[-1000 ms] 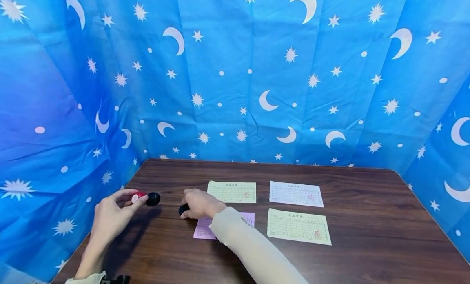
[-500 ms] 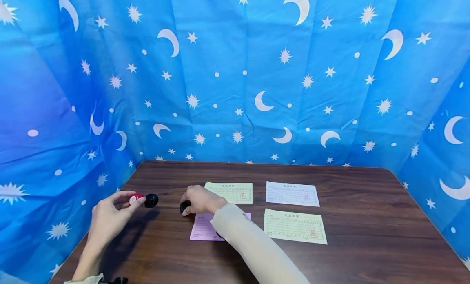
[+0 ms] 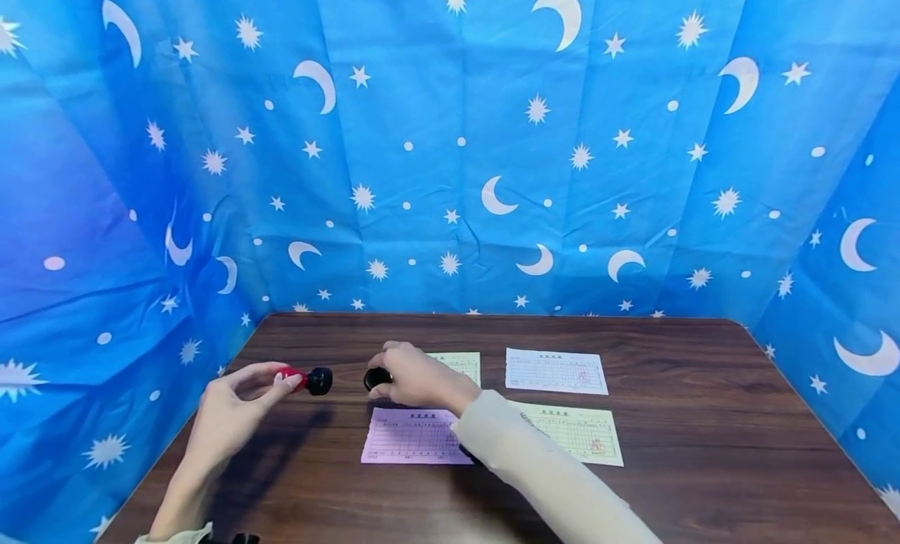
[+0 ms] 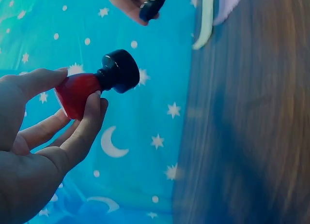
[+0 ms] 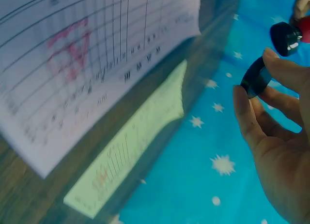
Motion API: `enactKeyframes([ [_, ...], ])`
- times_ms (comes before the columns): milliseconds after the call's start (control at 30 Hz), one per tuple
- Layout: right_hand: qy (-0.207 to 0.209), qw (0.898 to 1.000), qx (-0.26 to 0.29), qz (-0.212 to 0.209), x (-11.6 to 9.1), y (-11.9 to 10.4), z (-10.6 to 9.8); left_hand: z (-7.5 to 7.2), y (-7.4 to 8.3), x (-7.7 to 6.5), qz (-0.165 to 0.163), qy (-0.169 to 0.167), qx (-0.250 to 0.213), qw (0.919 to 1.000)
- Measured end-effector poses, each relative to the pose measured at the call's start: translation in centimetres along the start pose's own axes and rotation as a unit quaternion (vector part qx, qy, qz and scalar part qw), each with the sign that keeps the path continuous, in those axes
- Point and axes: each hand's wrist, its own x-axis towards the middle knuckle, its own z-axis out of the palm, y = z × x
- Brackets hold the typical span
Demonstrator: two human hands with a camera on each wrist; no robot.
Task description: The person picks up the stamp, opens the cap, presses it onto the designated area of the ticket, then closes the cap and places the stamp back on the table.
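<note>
In the head view my left hand [image 3: 228, 415] pinches the red handle of a stamp [image 3: 319, 381] between thumb and fingers. The stamp lies sideways in the air, its black round head facing right. My right hand [image 3: 422, 376] pinches a small black round cap [image 3: 376, 379] by its rim, level with the stamp head and a short gap away. The left wrist view has the stamp [image 4: 75, 93] up close, with the cap [image 4: 152, 8] beyond it. Below my right hand lies a purple printed slip [image 3: 408, 434], its right end covered by the sleeve.
A green slip [image 3: 464, 364] lies partly behind my right hand. Further right are a white slip [image 3: 555, 370] and a second green slip [image 3: 583, 434], both with red stamp marks. A blue star-and-moon curtain [image 3: 422, 177] surrounds the wooden table [image 3: 703, 434].
Both hands have shifted right, the stamp and cap staying apart. My right hand has also risen a little, uncovering more of the purple slip. The head view has turned slightly right.
</note>
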Motion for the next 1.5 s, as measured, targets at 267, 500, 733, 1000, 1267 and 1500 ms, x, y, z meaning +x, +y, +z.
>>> enactKeyframes([
  [267,0.094,0.993,0.068,-0.001,-4.1,0.9,-3.4,1.5,2.1,-0.2,0.0,-0.011,-0.026,0.9996],
  [500,0.165,0.973,0.159,-0.015,-8.2,1.8,-5.2,4.1,3.8,-0.6,0.009,-0.052,-0.144,0.9882],
  [733,0.189,0.957,0.222,0.005,-11.9,2.3,-5.9,6.9,5.6,-0.9,-0.009,-0.117,-0.298,0.9473],
  [1000,0.202,0.934,0.291,0.029,-14.8,2.8,-5.3,8.9,7.5,-1.8,-0.019,-0.161,-0.312,0.9362],
  [1267,0.199,0.928,0.314,0.027,-16.5,3.6,-4.3,10.5,8.4,-2.2,-0.021,-0.205,-0.355,0.9119],
  [1500,0.199,0.918,0.341,0.033,-17.2,4.0,-3.2,11.2,8.7,-2.6,-0.026,-0.241,-0.352,0.9041],
])
